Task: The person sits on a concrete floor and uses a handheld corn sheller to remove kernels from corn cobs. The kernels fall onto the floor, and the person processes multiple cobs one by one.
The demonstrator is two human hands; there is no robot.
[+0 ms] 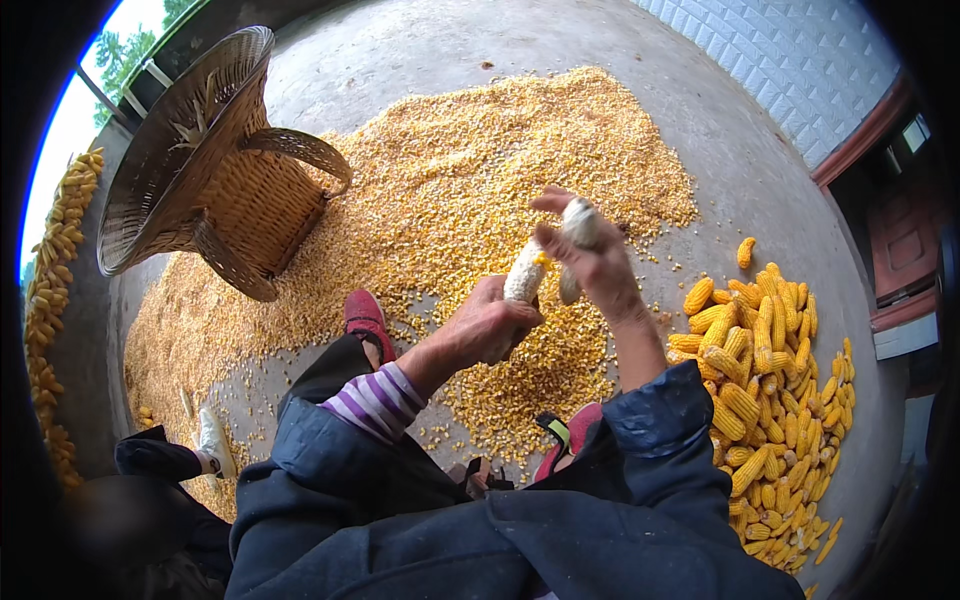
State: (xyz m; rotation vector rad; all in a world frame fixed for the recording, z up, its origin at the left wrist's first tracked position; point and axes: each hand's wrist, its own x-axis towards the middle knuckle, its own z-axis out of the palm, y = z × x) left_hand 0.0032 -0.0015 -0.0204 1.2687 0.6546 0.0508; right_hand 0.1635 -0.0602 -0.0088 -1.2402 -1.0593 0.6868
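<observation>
My left hand [495,318] is closed around a mostly bare corn cob [524,274], which tilts up and to the right. A few yellow kernels still cling near its upper end. Close beside that end, my right hand [603,268] grips a second, pale stripped cob [581,218], with its fingers partly smeared by motion. The palm hides the middle of this second cob. Beneath both hands lies a wide spread of loose corn kernels [470,180], with a denser yellow heap [540,385] between my feet.
A woven wicker basket [255,195] lies tipped at the left on the kernels. Unshelled ears of corn [765,370] are piled on the right. More ears [52,290] line the far left edge. Another person's shoe [214,443] is at lower left. A doorway [900,220] opens at right.
</observation>
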